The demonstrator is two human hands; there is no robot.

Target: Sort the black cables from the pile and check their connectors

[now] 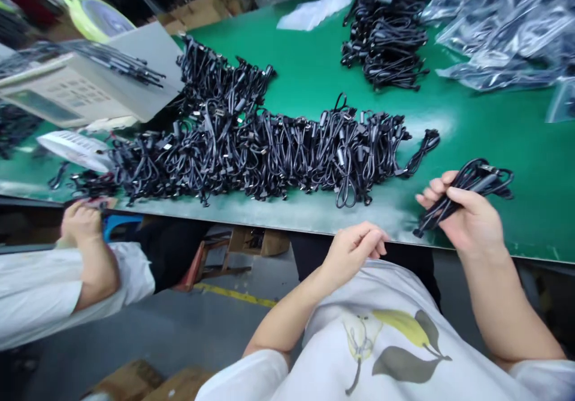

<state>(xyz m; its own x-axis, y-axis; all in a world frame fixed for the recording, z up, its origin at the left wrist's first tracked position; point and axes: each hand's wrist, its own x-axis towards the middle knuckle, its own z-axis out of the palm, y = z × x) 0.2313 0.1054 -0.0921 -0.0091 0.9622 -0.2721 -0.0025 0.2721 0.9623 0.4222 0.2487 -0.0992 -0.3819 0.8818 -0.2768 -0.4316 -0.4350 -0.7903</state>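
My right hand [471,218] is closed around a bundle of coiled black cables [478,179], held just above the green table near its front edge. The cable loops stick out past the thumb to the right, and plug ends hang below the fingers to the left. My left hand [359,248] is by the table edge in front of my shirt, fingers curled together, with nothing visible in it. A long row of bundled black cables [287,149] lies across the table ahead of my left hand. One separate cable bundle [422,152] rests at the row's right end.
Another cable pile [386,35] lies further back on the green table [467,119], beside clear plastic bags [507,23]. A white sheet [314,10] is near the far edge. At left stand a weighing scale [67,92] and a co-worker's hands [83,224]. Cardboard boxes [130,380] sit on the floor.
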